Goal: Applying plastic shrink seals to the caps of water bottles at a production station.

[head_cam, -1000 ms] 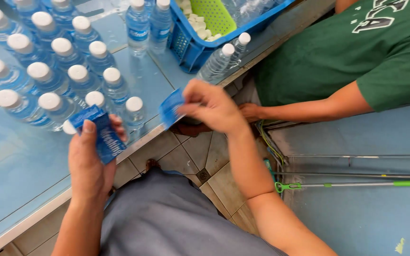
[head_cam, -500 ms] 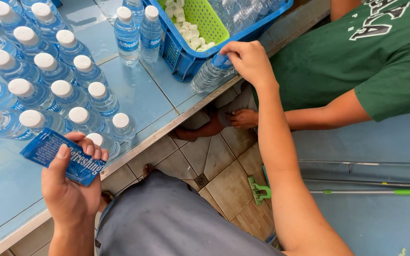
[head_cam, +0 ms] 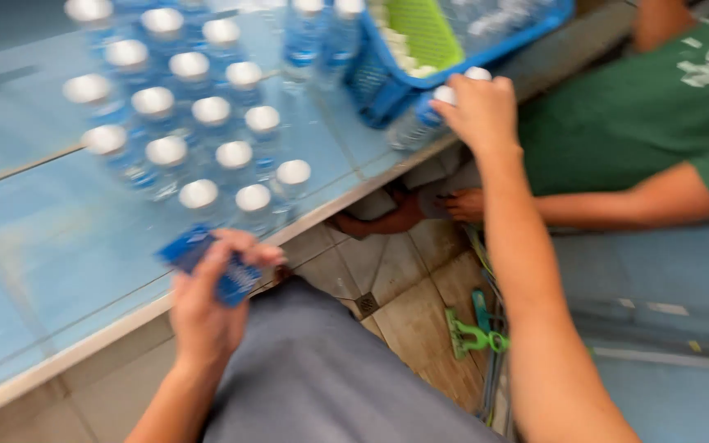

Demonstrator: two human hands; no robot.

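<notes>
the blue table holds rows of water bottles at ten o'clock. a blue basket sits at twelve. the right hand wraps a capped bottle beside it. the left hand, at seven, pinches blue labels.

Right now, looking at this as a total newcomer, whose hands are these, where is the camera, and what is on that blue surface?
The camera sits on a person's head and looks down at their own two bare hands. The left hand holds a small stack of blue printed labels. The right hand reaches out and grips a clear plastic water bottle with a white cap at the table's edge. On the pale blue tabletop stand rows of white-capped water bottles, beside a blue plastic basket. A second person in a green shirt sits alongside.
</notes>
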